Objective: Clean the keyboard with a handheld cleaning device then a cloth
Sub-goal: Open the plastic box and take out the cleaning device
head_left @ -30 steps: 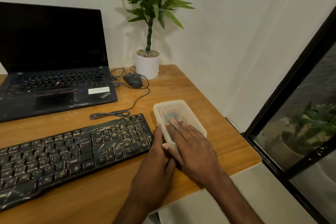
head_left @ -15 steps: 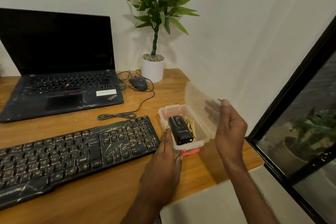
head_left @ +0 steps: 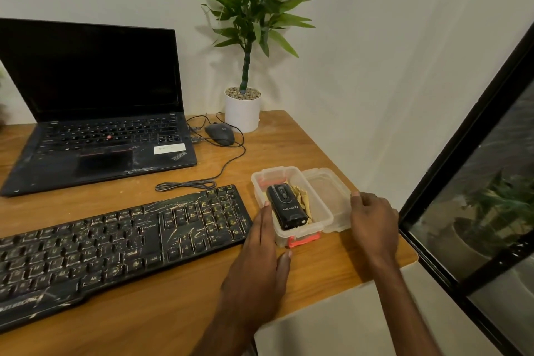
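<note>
Head view: your box [head_left: 291, 235] stands open with its lid [head_left: 326, 191] lying alongside, cleaning device [head_left: 284, 206] and cloth [head_left: 302, 196] inside untaken, keyboard [head_left: 115, 243] judged uncleaned; your left hand [head_left: 260, 254] rests straight-fingered against the box wall beside the device, and your right hand [head_left: 372, 222] touches the lid's edge, grip indeterminate.

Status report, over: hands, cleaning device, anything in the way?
Left hand open, flat against box. Right hand at lid edge, grip unclear. Device lies in open box beside cloth, nothing over it.
</note>
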